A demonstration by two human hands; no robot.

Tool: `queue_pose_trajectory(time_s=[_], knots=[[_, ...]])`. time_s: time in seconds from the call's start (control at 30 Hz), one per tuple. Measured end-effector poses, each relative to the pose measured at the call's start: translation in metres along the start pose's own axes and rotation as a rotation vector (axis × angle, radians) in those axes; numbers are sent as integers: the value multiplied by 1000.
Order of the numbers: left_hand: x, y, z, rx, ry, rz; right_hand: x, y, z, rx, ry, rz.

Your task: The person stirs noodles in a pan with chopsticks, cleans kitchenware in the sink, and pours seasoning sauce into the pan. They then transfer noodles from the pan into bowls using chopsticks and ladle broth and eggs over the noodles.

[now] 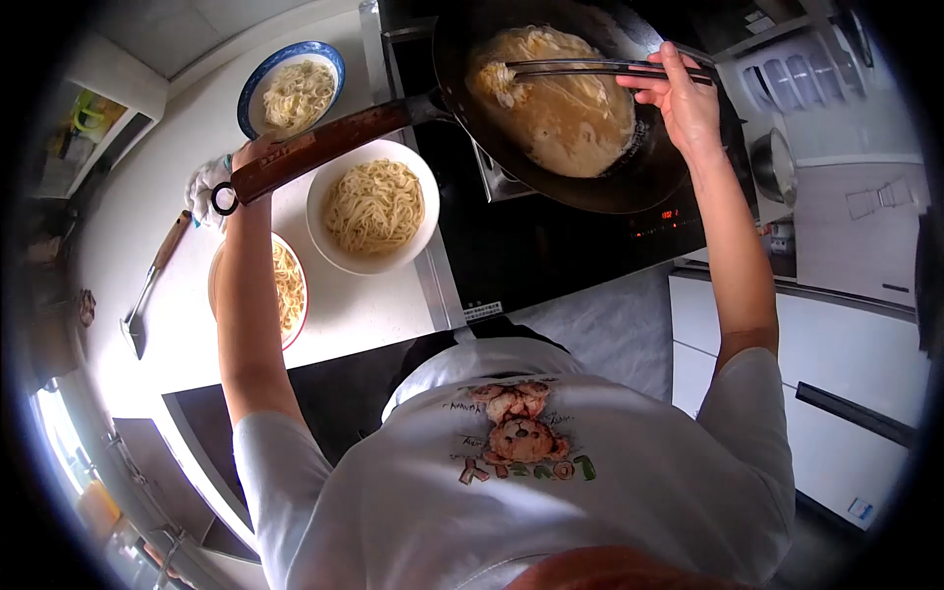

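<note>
My right hand (685, 98) holds long dark chopsticks (590, 67) over the wok (639, 192). Their tips are at pale, yellowish food (501, 84) in the wok's cloudy brown broth (580, 128). The wok's brown handle (324, 147) crosses in front of my left arm. My left hand (258, 149) is mostly hidden behind this handle, close to the lower rim of a blue-rimmed bowl of noodles (298, 93); its fingers cannot be made out. A white bowl of noodles (374, 208) sits below the handle, and another noodle bowl (289, 290) is partly covered by my left forearm.
A spatula with a wooden handle (169, 246) lies on the white counter (128, 206) at left, near a crumpled whitish cloth (205, 192). The black cooktop (551, 251) shows red lights. At right are a metal bowl (774, 167) and a rack (792, 79).
</note>
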State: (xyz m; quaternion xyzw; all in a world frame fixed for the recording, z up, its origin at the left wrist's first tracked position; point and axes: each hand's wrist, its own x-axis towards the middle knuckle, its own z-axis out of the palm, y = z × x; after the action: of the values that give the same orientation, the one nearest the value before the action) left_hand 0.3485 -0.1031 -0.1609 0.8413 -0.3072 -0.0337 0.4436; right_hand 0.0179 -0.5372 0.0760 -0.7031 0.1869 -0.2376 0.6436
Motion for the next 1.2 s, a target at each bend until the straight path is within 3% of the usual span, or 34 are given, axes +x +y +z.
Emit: queue_pose_trajectory(time_s=[0.03,0.07,0.13,0.2,0.27,0.33,0.37,0.47,0.67,0.83,1.0,1.2], knots=[[-1,-1,0,128,26,165,0,-3,-1,-15,-23,-4],[-6,-2,-1,62,20,180,-2,-8,-2,-43,-46,1],[-24,15,-1,-409,33,23,-7,-21,-5,-101,-89,10],[-56,101,-12,-1212,69,-338,-13,-36,-14,-198,-103,0],[-74,118,-19,-906,74,-237,-21,-50,-27,-289,-65,-41],[-99,152,-29,-908,154,-407,-27,-57,-48,-345,-17,-31],[-114,190,-29,-1058,234,-630,-29,-59,-53,-399,19,-31],[-160,218,-21,-1120,150,-681,-31,-43,-57,-435,120,40],[-223,219,15,-1239,-132,-861,-4,-3,-38,-188,31,-48],[-229,215,26,-1231,-81,-873,10,1,-21,-54,-112,-24],[-227,206,28,-1194,-77,-840,10,-26,-40,-126,-163,10],[-214,211,32,-1298,-37,-734,4,-56,-57,-302,-398,92]])
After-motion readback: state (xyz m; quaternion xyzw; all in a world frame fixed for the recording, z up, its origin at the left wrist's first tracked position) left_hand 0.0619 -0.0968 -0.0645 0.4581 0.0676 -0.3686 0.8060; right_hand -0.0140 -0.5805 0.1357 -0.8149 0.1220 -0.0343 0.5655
